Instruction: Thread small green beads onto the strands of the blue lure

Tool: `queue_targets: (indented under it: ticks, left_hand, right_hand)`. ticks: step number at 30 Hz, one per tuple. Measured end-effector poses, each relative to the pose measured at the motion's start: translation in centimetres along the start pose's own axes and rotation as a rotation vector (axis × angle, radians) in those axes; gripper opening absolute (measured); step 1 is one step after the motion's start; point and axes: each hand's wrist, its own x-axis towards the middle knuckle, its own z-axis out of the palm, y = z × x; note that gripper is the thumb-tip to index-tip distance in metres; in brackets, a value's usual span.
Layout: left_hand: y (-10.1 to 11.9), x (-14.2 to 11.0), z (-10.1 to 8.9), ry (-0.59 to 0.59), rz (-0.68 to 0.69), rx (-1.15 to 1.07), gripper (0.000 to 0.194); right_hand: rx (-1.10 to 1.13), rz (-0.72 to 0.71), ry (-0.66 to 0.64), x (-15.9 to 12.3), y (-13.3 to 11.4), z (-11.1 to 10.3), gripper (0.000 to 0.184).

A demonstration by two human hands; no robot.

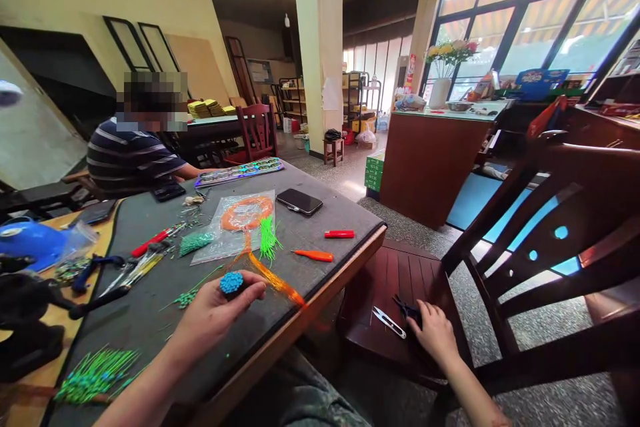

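Over the near edge of the table, my left hand (215, 313) grips a round bundle of blue-tipped strands (231, 283), its blue ends facing up. Down on the wooden chair seat, my right hand (436, 332) has its fingers closed on the handles of small black pliers (406, 308). Beside the pliers lie silver thread snips (389, 322), untouched. Beyond my left hand, a hank of orange thread (275, 277) trails to the table edge. Bright green strands (269, 237) rest on a clear plastic bag (215, 240) with an orange coil (246, 212).
A phone (299, 201), an orange awl-like tool (314, 255) and a red cylinder (339, 234) lie on the grey table (345, 207). Green strands (97, 373) are piled near left. Tools (145, 257) lie farther up. A person (133, 153) sits across the table. The chair's backrest (540, 227) rises at right.
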Motion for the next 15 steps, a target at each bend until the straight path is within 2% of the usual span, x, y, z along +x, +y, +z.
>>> queue_targets:
  ticks: [3,6,11,13,15]
  left_hand:
    - [-0.1,0.0,-0.1,0.001,-0.021,-0.017,0.03]
    - [0.2,0.0,0.0,0.019,-0.04,-0.042,0.031]
    - [0.5,0.1,0.4,-0.001,-0.011,-0.114,0.032]
    - [0.4,0.2,0.6,-0.011,0.006,-0.153,0.033]
    - [0.2,0.5,0.7,-0.003,0.02,-0.18,0.035]
  right_hand:
    - [-0.047,-0.024,-0.033,-1.8,1.3,2.6,0.038]
    - [-0.083,-0.029,-0.008,-2.2,1.3,3.8,0.039]
    - [-0.036,-0.077,0.079,-0.6,2.6,3.7,0.033]
    - [0.08,-0.051,0.092,0.8,3.9,3.4,0.029]
    - [0.2,0.063,0.111,2.6,4.8,2.7,0.032]
